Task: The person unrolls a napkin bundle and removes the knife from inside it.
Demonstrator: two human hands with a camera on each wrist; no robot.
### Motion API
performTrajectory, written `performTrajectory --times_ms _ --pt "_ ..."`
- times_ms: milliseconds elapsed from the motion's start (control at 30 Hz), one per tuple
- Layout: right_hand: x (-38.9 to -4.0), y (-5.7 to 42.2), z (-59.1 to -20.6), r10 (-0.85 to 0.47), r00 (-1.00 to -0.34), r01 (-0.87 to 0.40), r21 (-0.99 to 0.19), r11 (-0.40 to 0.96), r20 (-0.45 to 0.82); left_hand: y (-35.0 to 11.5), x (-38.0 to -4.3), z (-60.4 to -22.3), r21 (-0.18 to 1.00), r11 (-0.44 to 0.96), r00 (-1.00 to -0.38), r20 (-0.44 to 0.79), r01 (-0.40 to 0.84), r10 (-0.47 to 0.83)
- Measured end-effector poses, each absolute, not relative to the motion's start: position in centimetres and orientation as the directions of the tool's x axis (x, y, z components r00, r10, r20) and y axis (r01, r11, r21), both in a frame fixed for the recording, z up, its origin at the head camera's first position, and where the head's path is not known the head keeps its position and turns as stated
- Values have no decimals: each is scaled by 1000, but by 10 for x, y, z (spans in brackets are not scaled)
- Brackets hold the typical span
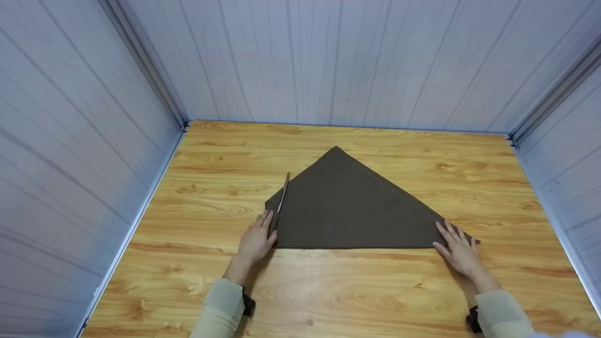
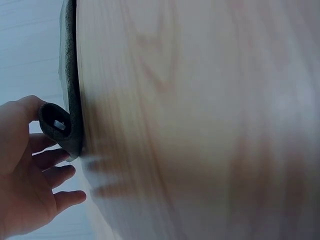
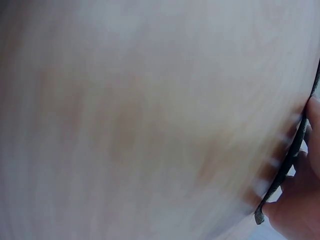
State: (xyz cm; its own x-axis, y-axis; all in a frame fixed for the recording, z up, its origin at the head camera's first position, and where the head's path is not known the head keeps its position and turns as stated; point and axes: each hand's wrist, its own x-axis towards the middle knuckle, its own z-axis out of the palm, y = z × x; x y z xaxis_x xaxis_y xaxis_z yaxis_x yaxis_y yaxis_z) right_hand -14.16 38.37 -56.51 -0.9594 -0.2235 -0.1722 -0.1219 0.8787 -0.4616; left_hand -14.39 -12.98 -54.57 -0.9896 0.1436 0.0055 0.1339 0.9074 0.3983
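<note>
A dark brown cloth (image 1: 347, 206) lies folded into a wide triangle, its peak pointing away from me. At its left end a flap (image 1: 283, 195) is turned up and over, standing as a thin raised edge. My left hand (image 1: 256, 239) holds this fold between thumb and fingers; the left wrist view shows a rolled loop of cloth (image 2: 74, 100) there beside the thumb of the left hand (image 2: 25, 165). My right hand (image 1: 460, 253) rests with fingers spread and straight on the cloth's right corner. In the right wrist view, the right hand (image 3: 295, 200) lies along the cloth's thin edge (image 3: 287, 162).
The cloth lies on a wood-grain table (image 1: 357, 291). Pale panelled walls stand behind it (image 1: 310, 61), at the left (image 1: 61, 155) and at the right (image 1: 573, 155). A dark wrist device (image 1: 249, 305) sits at the left cuff, another (image 1: 473, 319) at the right.
</note>
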Motion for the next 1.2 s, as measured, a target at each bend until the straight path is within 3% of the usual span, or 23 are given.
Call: performTrajectory --times_ms 633,1000,1200 --pt "-140 383 -566 -230 -960 -129 -480 868 -158 -140 -143 -547 409 902 -989 12 139 147" --pt "-140 382 -566 -224 -961 -125 -470 874 -160 -149 -138 -545 459 868 -982 89 188 166" --pt "-142 383 -566 -227 -958 -123 -467 875 -173 -152 -140 -545 456 873 -985 56 172 164"
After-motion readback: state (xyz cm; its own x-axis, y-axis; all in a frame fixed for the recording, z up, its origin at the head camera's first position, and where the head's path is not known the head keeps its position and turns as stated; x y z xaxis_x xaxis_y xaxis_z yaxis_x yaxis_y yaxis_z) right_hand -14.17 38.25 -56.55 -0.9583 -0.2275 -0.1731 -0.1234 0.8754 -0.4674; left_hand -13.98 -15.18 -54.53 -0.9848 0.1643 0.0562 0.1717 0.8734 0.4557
